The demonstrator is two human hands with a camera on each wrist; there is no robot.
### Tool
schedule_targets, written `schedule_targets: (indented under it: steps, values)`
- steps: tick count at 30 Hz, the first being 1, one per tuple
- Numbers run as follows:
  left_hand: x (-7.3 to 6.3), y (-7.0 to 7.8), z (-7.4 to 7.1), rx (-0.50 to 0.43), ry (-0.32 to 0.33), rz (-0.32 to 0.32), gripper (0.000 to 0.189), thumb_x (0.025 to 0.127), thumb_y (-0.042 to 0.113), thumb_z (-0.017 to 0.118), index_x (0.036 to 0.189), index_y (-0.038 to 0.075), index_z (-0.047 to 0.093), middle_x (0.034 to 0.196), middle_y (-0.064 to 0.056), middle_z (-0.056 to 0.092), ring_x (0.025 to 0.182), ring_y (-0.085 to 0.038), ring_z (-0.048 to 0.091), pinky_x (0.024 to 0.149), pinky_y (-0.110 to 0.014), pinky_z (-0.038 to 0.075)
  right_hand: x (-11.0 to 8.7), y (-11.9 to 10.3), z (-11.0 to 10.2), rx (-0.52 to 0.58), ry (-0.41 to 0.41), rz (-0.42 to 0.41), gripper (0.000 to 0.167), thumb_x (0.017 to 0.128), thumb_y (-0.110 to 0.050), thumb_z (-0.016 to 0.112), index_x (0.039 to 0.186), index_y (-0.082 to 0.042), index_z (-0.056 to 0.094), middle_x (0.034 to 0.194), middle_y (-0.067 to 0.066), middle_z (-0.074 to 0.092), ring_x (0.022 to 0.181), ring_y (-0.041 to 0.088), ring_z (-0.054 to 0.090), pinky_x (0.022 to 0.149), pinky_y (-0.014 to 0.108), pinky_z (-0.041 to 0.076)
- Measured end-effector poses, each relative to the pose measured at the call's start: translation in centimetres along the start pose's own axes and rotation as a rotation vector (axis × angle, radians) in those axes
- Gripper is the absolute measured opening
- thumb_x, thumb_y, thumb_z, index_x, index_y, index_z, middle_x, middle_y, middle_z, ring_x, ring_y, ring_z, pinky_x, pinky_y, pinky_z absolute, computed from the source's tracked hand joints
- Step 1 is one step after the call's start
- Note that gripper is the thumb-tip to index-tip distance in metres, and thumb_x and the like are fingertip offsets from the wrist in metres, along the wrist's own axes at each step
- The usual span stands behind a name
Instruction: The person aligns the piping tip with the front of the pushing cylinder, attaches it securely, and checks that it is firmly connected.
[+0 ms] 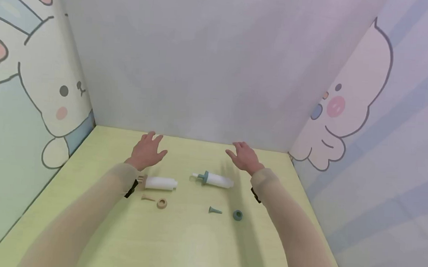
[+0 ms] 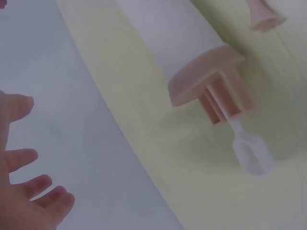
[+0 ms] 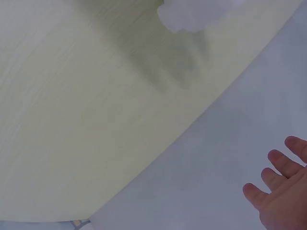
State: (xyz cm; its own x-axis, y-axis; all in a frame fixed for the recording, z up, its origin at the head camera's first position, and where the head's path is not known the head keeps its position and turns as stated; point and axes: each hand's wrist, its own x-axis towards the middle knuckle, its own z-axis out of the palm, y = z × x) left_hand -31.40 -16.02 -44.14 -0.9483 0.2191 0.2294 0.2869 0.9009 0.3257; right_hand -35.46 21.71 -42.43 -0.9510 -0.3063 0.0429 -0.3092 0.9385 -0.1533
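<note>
Watching both empty hands [image 1: 146, 152] [image 1: 246, 158] spread over the counter [image 1: 179, 248], I fear a low left sleeve [image 1: 115, 178] could roll the brown-ended tube [image 1: 160, 183] into the brown ring [image 1: 161, 207]

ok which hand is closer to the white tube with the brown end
Left. The left hand is just beyond the white tube, not touching it; the right hand is farther off, to its right.

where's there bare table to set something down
Most room: the near table, in front of the brown ring and green ring. Another patch: between the left hand and right hand, before the back wall. Crowded: left, where the brown-ended tube, brown cone and brown ring cluster.
</note>
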Motion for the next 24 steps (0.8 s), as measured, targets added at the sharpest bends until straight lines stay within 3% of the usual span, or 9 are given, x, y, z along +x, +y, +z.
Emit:
schedule_targets:
  steps: [6,13,18,24]
  values:
    - [-1.7,0.9,0.8,-0.051,0.093,0.025,0.038,0.093,0.025,0.059,0.118,-0.003,0.060,0.116,-0.024,0.053,0.106,-0.043,0.046,0.081,-0.054,0.043,-0.2,-1.7,1.3,-0.087,0.024,-0.103,0.063,0.094,-0.052,0.051,0.137,-0.006,0.048,0.138,0.015,0.045,0.126,0.034,0.040,0.096,0.051,0.036]
    - [-3.7,1.9,1.9,-0.132,0.197,0.083,0.019,0.092,0.017,0.062,0.102,0.001,0.067,0.102,-0.016,0.056,0.091,-0.036,0.049,0.068,-0.044,0.045,-0.7,-4.7,2.4,-0.146,0.110,-0.245,0.053,0.093,-0.047,0.057,0.130,-0.009,0.056,0.127,0.010,0.054,0.117,0.030,0.048,0.091,0.048,0.040]
    - [-5.6,2.2,3.1,-0.123,0.197,0.097,0.018,0.088,0.017,0.068,0.100,0.004,0.068,0.102,-0.014,0.055,0.091,-0.033,0.050,0.067,-0.043,0.046,-1.1,-6.7,3.6,-0.171,0.129,-0.324,0.049,0.093,-0.044,0.057,0.128,-0.010,0.056,0.124,0.008,0.055,0.114,0.027,0.050,0.089,0.045,0.042]
    - [-7.6,2.1,4.6,-0.132,0.199,0.083,0.019,0.084,0.017,0.071,0.099,0.004,0.069,0.098,-0.012,0.057,0.088,-0.032,0.050,0.065,-0.041,0.045,-2.1,-8.4,5.2,-0.135,0.128,-0.351,0.048,0.093,-0.043,0.058,0.129,-0.011,0.055,0.124,0.007,0.056,0.111,0.026,0.052,0.086,0.044,0.044]
